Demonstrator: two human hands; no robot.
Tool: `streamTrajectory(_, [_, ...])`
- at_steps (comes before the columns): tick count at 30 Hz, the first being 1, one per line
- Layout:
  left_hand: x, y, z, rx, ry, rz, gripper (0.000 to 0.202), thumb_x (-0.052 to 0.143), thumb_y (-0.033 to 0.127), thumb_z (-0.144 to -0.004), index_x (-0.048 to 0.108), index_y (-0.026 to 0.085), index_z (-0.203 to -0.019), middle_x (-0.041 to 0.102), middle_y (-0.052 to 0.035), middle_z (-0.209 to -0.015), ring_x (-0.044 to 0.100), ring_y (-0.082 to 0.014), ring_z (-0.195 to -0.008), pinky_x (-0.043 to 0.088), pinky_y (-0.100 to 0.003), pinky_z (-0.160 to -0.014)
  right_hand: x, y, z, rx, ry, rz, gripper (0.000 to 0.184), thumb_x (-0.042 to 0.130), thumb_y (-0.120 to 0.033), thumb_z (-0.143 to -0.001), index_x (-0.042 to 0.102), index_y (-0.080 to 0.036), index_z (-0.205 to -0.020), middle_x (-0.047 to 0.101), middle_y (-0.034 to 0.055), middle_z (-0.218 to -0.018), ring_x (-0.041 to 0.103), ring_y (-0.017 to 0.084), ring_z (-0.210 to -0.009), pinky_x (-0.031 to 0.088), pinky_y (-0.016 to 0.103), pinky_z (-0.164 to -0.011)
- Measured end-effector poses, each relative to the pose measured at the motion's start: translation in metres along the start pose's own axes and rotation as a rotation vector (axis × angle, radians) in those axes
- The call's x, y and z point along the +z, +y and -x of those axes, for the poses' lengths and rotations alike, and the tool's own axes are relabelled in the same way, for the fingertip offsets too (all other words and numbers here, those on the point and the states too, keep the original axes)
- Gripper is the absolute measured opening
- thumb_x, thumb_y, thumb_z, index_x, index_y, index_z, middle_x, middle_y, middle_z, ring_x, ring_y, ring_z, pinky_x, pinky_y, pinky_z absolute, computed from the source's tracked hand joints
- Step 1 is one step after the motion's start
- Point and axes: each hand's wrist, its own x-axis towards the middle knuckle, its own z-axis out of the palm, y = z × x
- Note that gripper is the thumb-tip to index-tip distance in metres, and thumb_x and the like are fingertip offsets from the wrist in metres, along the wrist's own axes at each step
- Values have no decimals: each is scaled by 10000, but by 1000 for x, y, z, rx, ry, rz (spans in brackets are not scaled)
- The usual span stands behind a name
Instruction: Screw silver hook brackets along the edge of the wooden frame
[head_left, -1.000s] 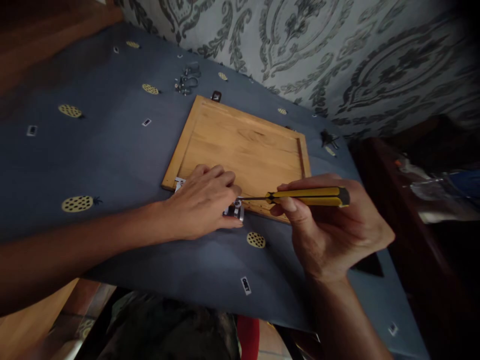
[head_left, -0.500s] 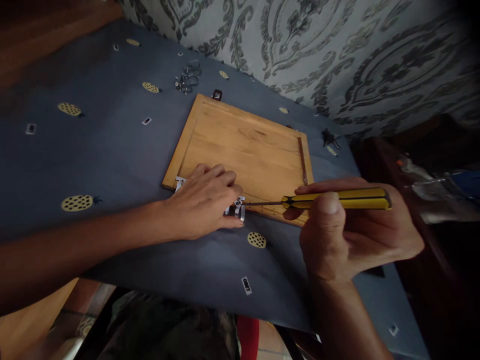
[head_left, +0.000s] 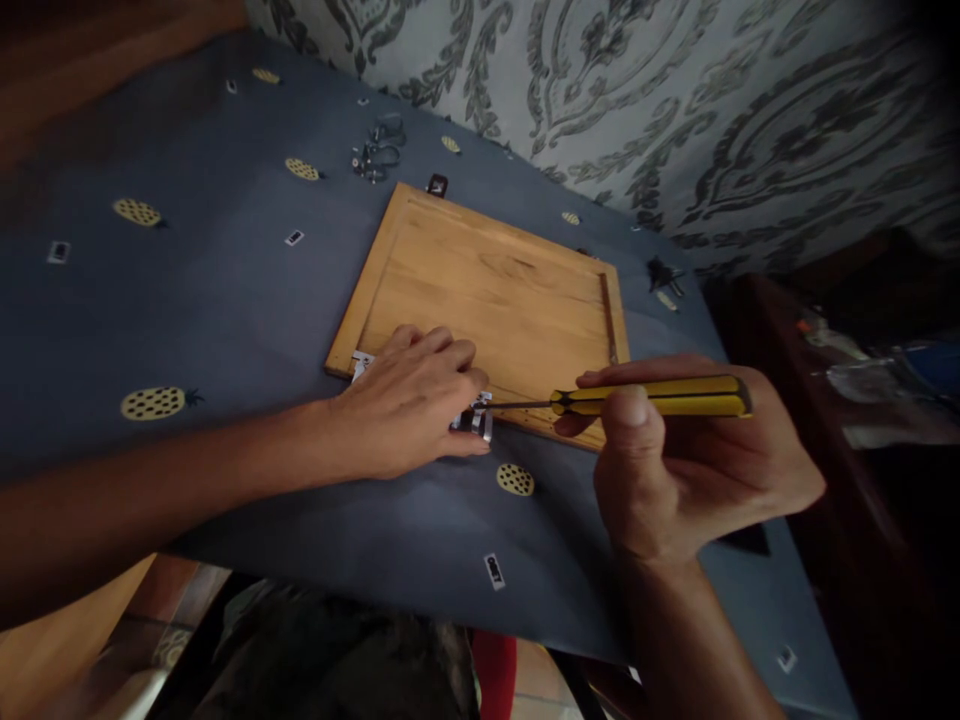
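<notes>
A wooden cabinet door panel (head_left: 480,290) with a raised frame lies flat on the blue patterned tablecloth. At its near edge, my left hand (head_left: 412,405) is closed around a metal hinge (head_left: 478,425), whose other end is hidden under the fingers. Another piece of silvery metal hardware (head_left: 362,363) shows beside the wrist at the panel's near left corner. My right hand (head_left: 690,460) grips the handle of a yellow and black screwdriver (head_left: 652,397). The screwdriver's shaft runs leftward, nearly level, with its tip at the hinge beside my left fingers.
Several metal hinges (head_left: 377,150) lie behind the panel on the tablecloth (head_left: 225,300). A small dark object (head_left: 437,184) touches the far edge. Farther right is a black item (head_left: 664,275). A patterned wall (head_left: 600,80) borders the back, and a dark wooden piece of furniture (head_left: 787,330) stands at right.
My right hand and the screwdriver have shifted left, bringing the tip farther into the hinge area. The left hand stays on the hinge, and the panel looks still.
</notes>
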Motion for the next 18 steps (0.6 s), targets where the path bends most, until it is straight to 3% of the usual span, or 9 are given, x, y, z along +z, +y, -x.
streamTrajectory(18, [0, 0, 0, -6, -16, 18, 345, 755, 493, -913, 752, 181, -1060, 654, -84, -1038, 566, -281, -1037, 380, -406, -904, -1, 4, -1, -19, 39, 13, 59, 793, -280, -871, 755, -236, -861, 730, 12, -741, 668, 165, -563, 534, 328, -464])
